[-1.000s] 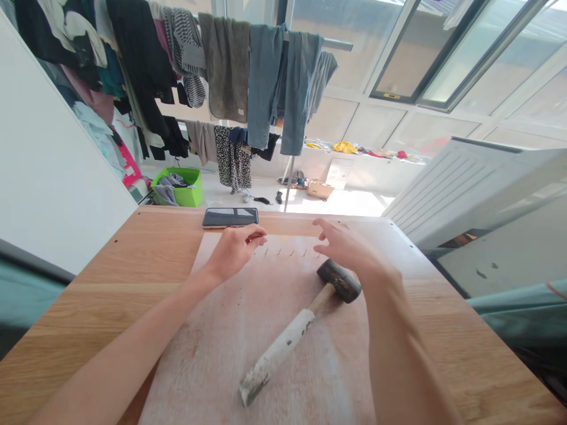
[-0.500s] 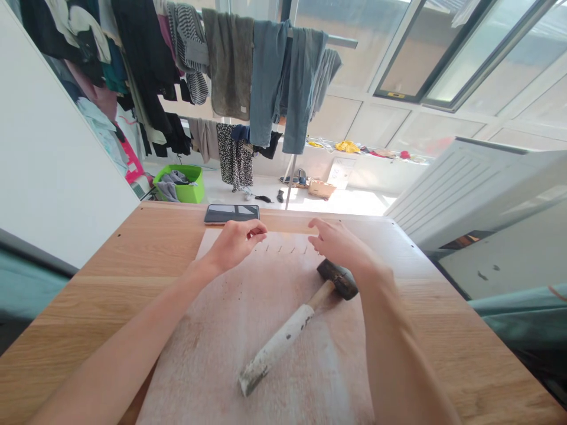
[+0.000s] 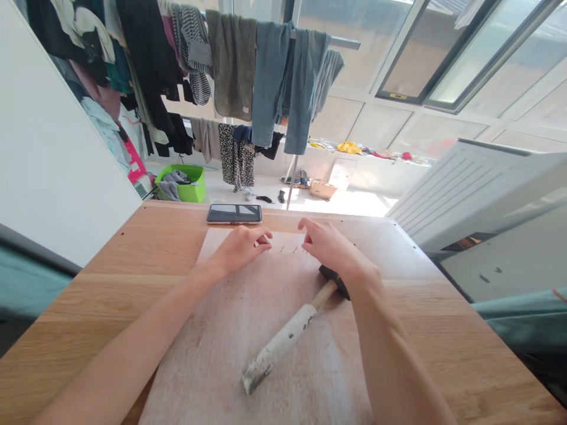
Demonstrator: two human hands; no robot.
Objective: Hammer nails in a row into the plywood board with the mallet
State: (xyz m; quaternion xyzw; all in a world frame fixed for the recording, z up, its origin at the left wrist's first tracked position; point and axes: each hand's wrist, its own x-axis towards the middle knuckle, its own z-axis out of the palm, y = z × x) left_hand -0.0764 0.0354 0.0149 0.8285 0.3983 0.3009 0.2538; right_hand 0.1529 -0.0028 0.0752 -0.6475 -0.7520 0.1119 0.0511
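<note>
Thin, dark, metallic nails (image 3: 282, 248): row at twelve o'clock on the pale, rectangular wooden board (image 3: 208, 360), shafts slanting toward one. Your left hand (image 3: 239, 248): at the row's nine-o'clock end, fingers curled, a gap before the thumb. Your right hand (image 3: 330, 245): three-o'clock end, thumb and index parted. Black-headed, white-handled mallet (image 3: 295, 333): mid-board, long axis from half past seven to its head at half past one; presumably laid down to free both hands.

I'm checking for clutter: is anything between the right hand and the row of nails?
Nothing visible stands between the right hand and the nails. The hammer lies nearer the camera, outside that gap.
</note>
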